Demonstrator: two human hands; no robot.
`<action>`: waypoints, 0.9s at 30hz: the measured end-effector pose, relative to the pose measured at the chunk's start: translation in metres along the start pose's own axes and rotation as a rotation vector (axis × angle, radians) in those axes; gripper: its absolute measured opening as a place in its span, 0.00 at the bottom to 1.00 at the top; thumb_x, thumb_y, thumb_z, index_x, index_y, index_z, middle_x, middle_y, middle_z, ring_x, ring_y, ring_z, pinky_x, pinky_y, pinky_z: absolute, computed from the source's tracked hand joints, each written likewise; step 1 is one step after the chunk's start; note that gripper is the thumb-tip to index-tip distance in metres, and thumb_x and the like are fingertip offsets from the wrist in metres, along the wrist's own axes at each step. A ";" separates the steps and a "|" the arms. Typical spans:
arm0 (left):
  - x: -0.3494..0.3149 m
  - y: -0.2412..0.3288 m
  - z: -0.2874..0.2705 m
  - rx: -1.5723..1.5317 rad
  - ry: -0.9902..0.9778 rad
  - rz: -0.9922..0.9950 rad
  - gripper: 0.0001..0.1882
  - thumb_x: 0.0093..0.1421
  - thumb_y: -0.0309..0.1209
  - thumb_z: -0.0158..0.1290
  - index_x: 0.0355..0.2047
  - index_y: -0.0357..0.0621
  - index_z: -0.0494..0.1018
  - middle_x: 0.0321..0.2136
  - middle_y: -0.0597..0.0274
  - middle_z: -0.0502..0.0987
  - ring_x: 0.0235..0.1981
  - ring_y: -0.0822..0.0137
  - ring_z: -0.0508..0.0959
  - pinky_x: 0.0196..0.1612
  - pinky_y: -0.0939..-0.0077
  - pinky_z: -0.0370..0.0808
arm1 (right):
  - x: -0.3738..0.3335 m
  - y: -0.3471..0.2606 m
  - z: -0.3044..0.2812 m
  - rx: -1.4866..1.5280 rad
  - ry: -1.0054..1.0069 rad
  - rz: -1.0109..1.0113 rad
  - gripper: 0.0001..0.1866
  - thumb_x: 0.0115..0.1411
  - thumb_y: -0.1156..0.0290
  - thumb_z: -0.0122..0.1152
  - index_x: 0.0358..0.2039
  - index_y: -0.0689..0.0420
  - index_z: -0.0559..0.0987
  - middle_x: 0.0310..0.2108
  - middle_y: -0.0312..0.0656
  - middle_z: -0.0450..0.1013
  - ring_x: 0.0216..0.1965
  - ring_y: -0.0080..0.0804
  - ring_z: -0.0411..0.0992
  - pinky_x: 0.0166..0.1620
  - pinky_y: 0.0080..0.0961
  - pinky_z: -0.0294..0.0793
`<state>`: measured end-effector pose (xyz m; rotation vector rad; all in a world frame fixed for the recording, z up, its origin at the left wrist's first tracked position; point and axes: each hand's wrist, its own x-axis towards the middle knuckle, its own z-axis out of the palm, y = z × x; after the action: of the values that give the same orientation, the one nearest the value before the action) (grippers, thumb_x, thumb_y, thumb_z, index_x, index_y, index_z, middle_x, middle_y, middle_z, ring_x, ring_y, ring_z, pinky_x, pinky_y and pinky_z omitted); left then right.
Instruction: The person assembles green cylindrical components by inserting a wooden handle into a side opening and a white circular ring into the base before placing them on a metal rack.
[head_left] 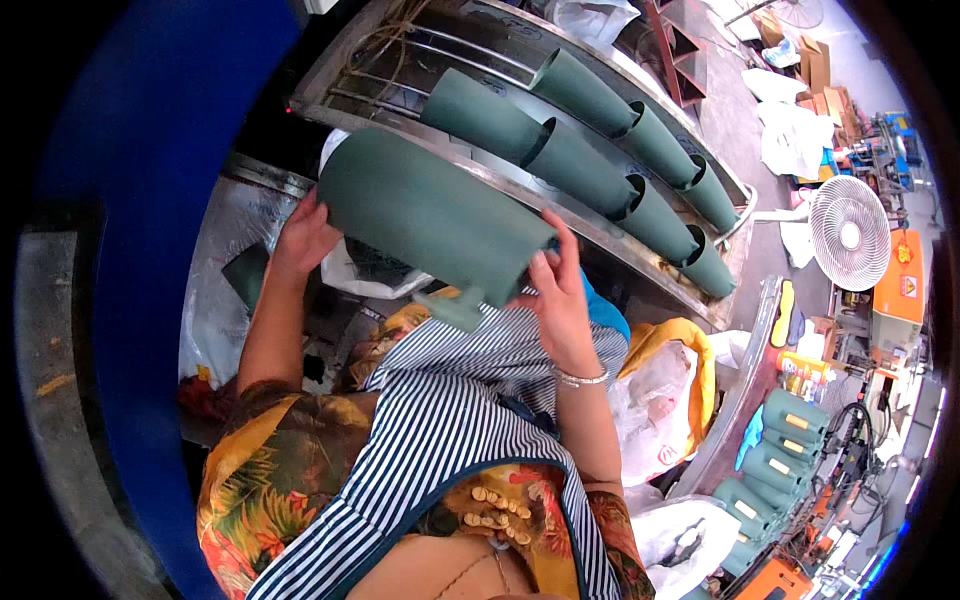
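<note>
A green cylinder (430, 215) is held near the apron (470, 400) by left grip (305, 237) and right grip (560, 300) (one at each end); two-handed handling seems in hand, steady support called for.

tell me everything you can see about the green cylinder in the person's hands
The green cylinder is long, wide and dull dark green, smooth and plastic-looking, with a small green projection jutting from its lower side near the right end. It lies slantwise in the picture, its right end lower, in front of the striped apron and on the near side of the metal tray. The left hand touches its left end, the right hand its right end. Its inside is hidden.
</note>
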<state>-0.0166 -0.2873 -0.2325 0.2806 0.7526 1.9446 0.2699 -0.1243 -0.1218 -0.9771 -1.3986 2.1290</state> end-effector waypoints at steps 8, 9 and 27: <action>0.067 0.019 0.038 0.649 -0.020 -0.269 0.27 0.66 0.45 0.49 0.56 0.35 0.67 0.50 0.61 0.74 0.49 0.70 0.73 0.55 0.75 0.67 | 0.028 -0.014 -0.032 0.079 -0.155 -0.192 0.28 0.66 0.74 0.51 0.65 0.57 0.58 0.57 0.46 0.65 0.55 0.34 0.68 0.56 0.29 0.68; 0.077 0.018 0.047 0.745 0.054 -0.169 0.24 0.66 0.42 0.49 0.54 0.35 0.68 0.50 0.61 0.74 0.50 0.71 0.72 0.56 0.76 0.66 | 0.031 -0.013 -0.030 0.013 -0.005 -0.275 0.25 0.66 0.74 0.50 0.63 0.58 0.60 0.58 0.46 0.65 0.54 0.35 0.69 0.57 0.30 0.68; 0.440 -0.008 -0.053 0.909 0.201 0.283 0.19 0.66 0.33 0.47 0.55 0.37 0.67 0.47 0.62 0.74 0.48 0.69 0.70 0.53 0.74 0.64 | -0.041 0.045 -0.175 -0.004 0.807 -0.116 0.10 0.67 0.72 0.50 0.46 0.60 0.74 0.43 0.40 0.74 0.39 0.23 0.72 0.45 0.22 0.73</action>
<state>-0.2487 0.0770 -0.3327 0.7731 1.7914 1.7776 0.4286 -0.0614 -0.1933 -1.4828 -1.0028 1.3770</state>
